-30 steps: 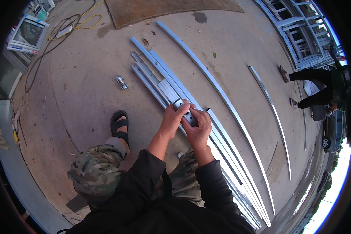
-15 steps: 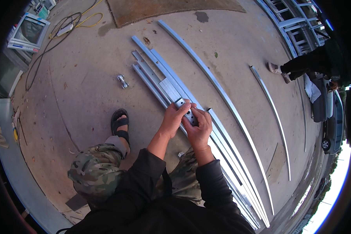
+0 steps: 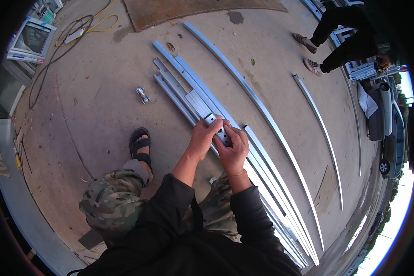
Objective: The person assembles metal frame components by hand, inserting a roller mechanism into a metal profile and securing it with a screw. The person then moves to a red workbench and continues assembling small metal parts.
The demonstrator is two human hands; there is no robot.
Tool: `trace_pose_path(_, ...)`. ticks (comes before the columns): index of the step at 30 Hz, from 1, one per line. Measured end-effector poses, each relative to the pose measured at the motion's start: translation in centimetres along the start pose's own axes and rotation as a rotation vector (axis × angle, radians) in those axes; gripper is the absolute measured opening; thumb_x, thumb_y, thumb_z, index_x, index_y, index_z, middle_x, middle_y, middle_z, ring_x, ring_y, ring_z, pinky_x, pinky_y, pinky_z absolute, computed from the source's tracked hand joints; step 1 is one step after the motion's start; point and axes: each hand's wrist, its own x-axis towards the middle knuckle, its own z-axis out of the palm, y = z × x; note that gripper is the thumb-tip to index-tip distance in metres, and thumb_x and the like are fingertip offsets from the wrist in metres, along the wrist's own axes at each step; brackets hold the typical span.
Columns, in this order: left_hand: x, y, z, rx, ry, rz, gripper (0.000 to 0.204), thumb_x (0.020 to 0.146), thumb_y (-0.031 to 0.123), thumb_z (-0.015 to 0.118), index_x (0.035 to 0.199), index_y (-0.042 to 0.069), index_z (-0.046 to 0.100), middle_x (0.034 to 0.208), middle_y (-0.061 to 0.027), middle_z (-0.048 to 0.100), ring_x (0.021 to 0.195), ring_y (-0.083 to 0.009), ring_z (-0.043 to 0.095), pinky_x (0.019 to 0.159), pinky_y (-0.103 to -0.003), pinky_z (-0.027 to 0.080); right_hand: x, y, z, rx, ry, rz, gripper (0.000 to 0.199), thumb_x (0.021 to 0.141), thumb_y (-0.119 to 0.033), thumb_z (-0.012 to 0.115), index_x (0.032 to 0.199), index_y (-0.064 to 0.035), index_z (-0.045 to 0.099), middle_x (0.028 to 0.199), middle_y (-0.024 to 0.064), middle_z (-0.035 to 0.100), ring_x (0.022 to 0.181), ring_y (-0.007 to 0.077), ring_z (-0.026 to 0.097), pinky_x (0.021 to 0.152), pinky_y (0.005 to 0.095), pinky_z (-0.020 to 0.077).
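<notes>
A short silver metal piece (image 3: 222, 136) with round holes in its face is held between both hands, in front of the long metal profiles. My left hand (image 3: 202, 139) grips its left side, thumb lying along the upper part. On the other side, my right hand (image 3: 235, 151) closes round the lower right part, fingers bent and thumb pressed against it. Just behind the piece lies a bundle of long silver metal profiles (image 3: 200, 105) on the concrete, running from upper left to lower right. The fingers hide part of the piece.
More long metal profiles (image 3: 267, 118) lie singly to the right. Small shiny metal hardware (image 3: 143, 95) rests on the floor left of the bundle. A co-worker's dark-trousered leg (image 3: 347, 51) stands at the upper right, near a parked car (image 3: 391, 161). Cables (image 3: 80, 32) lie at the upper left.
The co-worker at the upper right has stepped further into view, to the left. Both my hands keep hold of the metal piece, nearly unmoved.
</notes>
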Motion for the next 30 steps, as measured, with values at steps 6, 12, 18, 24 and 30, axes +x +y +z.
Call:
trace_pose_path(6,0.0,0.2,0.1,0.029,-0.014,0.02,0.047,0.089,0.034,0.073,0.116,0.0,0.057,0.111,-0.0153,0.069,0.103,-0.0172,0.063,0.093,-0.034,0.049,1.1,0.8,-2.8,0.19,-0.37,0.476,0.041,0.081,-0.027,0.081,0.106,0.0016,0.068,0.096,0.0088,0.068,0.084,0.017,0.063,0.076,0.031,0.0509)
trace_pose_path(12,-0.6,1.1,-0.1,0.055,-0.074,0.015,0.046,0.087,0.039,0.073,0.116,0.006,0.058,0.113,-0.0165,0.069,0.115,-0.0243,0.062,0.103,-0.04,0.044,3.5,3.6,-4.9,0.626,-0.954,0.8,0.041,0.088,-0.042,0.069,0.088,-0.0013,0.066,0.082,0.0046,0.067,0.074,0.0113,0.06,0.069,0.0269,0.0456)
trace_pose_path(18,-0.7,1.4,0.1,0.014,-0.149,-0.011,0.048,0.086,0.039,0.075,0.117,0.006,0.058,0.118,-0.0178,0.066,0.116,-0.0257,0.061,0.102,-0.04,0.045,4.4,3.5,-5.1,0.662,-1.034,0.759,0.046,0.086,-0.045,0.068,0.089,0.0003,0.064,0.077,0.0054,0.064,0.066,0.0123,0.059,0.063,0.0276,0.0462)
trace_pose_path(24,0.7,0.2,-3.4,-0.038,-0.049,0.041,0.065,0.089,0.041,0.072,0.134,0.002,0.047,0.128,-0.0157,0.059,0.122,-0.0244,0.056,0.104,-0.04,0.044,4.0,5.6,-3.7,0.601,-0.989,0.71,0.044,0.087,-0.043,0.064,0.093,0.0006,0.062,0.077,0.0056,0.062,0.063,0.0125,0.058,0.057,0.0278,0.0464)
trace_pose_path(30,5.9,-1.4,-15.6,0.05,0.922,0.125,0.044,0.089,0.014,0.066,0.129,-0.001,0.055,0.119,-0.0119,0.063,0.104,-0.0217,0.063,0.091,-0.035,0.051,5.5,9.5,-1.3,0.533,-0.91,0.672,0.04,0.089,-0.04,0.064,0.09,0.0002,0.061,0.078,0.0058,0.064,0.065,0.012,0.059,0.06,0.0283,0.0473)
